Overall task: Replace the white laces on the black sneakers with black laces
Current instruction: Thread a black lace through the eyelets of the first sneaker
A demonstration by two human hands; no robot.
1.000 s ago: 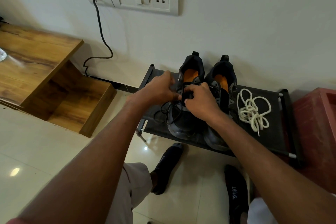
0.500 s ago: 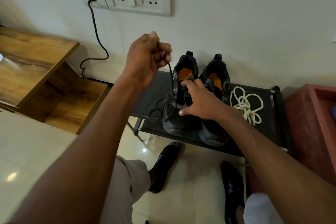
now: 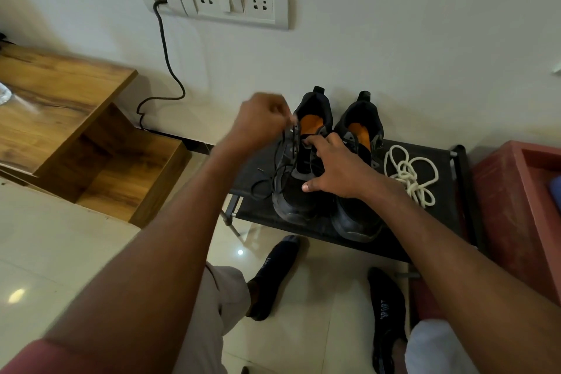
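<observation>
Lacing the left black sneaker on the black fabric shoe rack

The left hand [image 3: 262,123] is pinching the thin black lace [image 3: 280,158] above the left black sneaker [image 3: 299,179]; the right hand [image 3: 340,170] is resting on it, fingers spread. Both sneakers are sitting on the black fabric shoe rack [image 3: 449,188], with the coiled white laces [image 3: 409,175] lying just beside the right black sneaker [image 3: 356,216].

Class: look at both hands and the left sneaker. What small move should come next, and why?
Probably thread the black lace through the next eyelet. The left hand pinches its end at the left sneaker's top eyelets, slack trails on the rack, and the right hand steadies the shoe.
</observation>
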